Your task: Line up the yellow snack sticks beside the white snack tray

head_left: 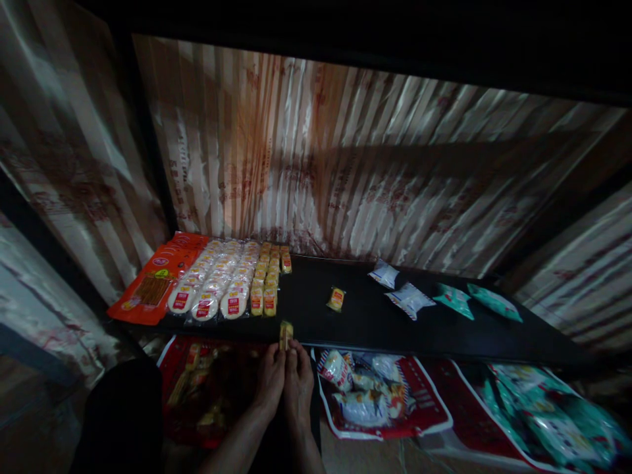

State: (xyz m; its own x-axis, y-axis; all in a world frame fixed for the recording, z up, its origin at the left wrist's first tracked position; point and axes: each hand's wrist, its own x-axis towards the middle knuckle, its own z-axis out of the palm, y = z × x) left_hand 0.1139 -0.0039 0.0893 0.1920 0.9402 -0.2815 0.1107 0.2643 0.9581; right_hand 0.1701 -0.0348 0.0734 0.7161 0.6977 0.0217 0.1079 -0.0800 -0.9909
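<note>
Both my hands meet at the front edge of the black shelf. My left hand and my right hand pinch a small yellow-wrapped snack pack between their fingertips. Just behind it, on the shelf, stand rows of similar yellow packs. Left of those lie rows of round white crackers in clear wrappers. A single yellow pack lies apart, to the right of my hands. Below my left hand is a red basket with more yellow packs, partly in shadow.
An orange snack bag lies at the shelf's left end. White-blue bags and green bags lie to the right. Under the shelf stand a basket of white bags and one with green bags. Dark posts and crinkled sheeting surround the shelf.
</note>
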